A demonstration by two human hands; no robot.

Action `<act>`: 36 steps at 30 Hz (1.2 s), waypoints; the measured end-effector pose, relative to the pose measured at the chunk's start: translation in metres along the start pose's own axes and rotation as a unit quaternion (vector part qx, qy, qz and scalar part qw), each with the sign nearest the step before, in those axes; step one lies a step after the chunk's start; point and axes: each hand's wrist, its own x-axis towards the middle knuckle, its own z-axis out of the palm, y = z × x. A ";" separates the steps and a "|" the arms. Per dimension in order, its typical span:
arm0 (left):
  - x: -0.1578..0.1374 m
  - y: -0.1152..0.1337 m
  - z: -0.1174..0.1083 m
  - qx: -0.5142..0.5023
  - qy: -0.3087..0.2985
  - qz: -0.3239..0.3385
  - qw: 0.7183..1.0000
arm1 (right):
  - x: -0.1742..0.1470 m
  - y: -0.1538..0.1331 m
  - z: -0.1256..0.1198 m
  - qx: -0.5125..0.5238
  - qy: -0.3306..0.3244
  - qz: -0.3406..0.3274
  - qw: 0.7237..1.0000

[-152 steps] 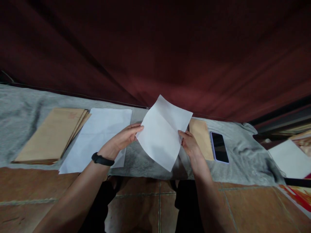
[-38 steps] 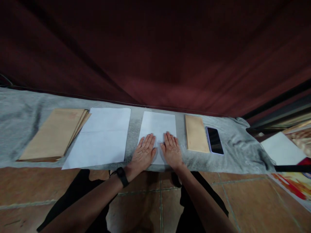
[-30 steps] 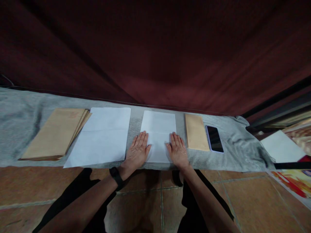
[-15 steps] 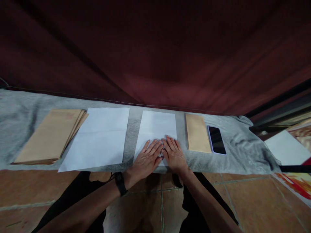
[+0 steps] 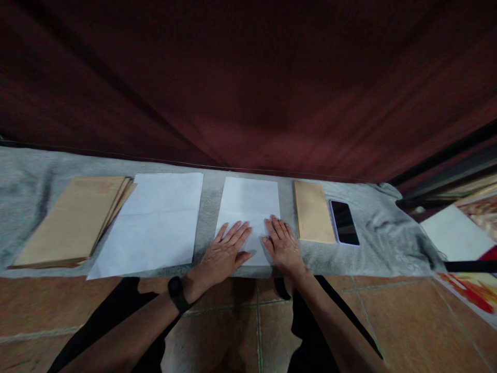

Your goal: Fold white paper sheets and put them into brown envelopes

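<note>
A white sheet of paper (image 5: 251,199) lies in front of me on a grey cloth. My left hand (image 5: 226,252) rests flat on its near left part, fingers spread and thumb stretched inward. On the near right edge of the same sheet lies my right hand (image 5: 285,247), palm down with the fingers apart. Neither hand grips anything. To the left is a larger stack of white paper (image 5: 163,223) with a crease across it. Just right of my right hand sits a small stack of brown envelopes (image 5: 313,211).
Larger brown envelopes (image 5: 73,220) lie fanned at the left, touching the white paper. A phone (image 5: 344,223) with a dark screen is beside the small envelopes. The grey cloth (image 5: 382,233) covers the narrow surface. A dark red curtain (image 5: 248,103) hangs behind it.
My hands have moved apart across the sheet, the left one leftward and the right one slightly rightward. Their fingertips were together at the middle before.
</note>
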 end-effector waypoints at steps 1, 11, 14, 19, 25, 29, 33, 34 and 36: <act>-0.001 -0.003 0.000 -0.002 0.002 -0.006 1.000 | -0.001 0.001 0.001 0.002 0.005 -0.002 1.000; -0.010 -0.015 -0.014 -0.057 -0.074 0.009 0.996 | 0.000 0.007 -0.007 0.031 -0.011 0.014 0.999; -0.008 -0.009 -0.025 -0.080 -0.117 0.044 0.989 | 0.003 0.011 -0.014 0.051 -0.028 0.015 0.998; -0.006 -0.005 -0.035 -0.082 -0.160 0.047 0.983 | 0.004 0.025 -0.020 0.096 -0.055 -0.007 0.994; -0.008 -0.004 -0.039 -0.068 -0.166 0.062 0.982 | -0.001 0.038 -0.023 0.153 -0.073 -0.024 0.985; -0.003 -0.016 -0.046 -0.118 -0.146 0.042 0.981 | -0.005 0.044 -0.029 0.200 -0.101 -0.026 0.974; 0.002 -0.034 -0.061 -0.221 -0.111 0.019 0.969 | -0.009 0.049 -0.038 0.254 -0.128 -0.019 0.959; 0.003 -0.038 -0.065 -0.252 -0.109 0.010 0.962 | -0.009 0.050 -0.041 0.266 -0.132 -0.019 0.955; 0.004 -0.043 -0.072 -0.311 -0.124 -0.014 0.942 | -0.008 0.048 -0.048 0.288 -0.142 -0.025 0.947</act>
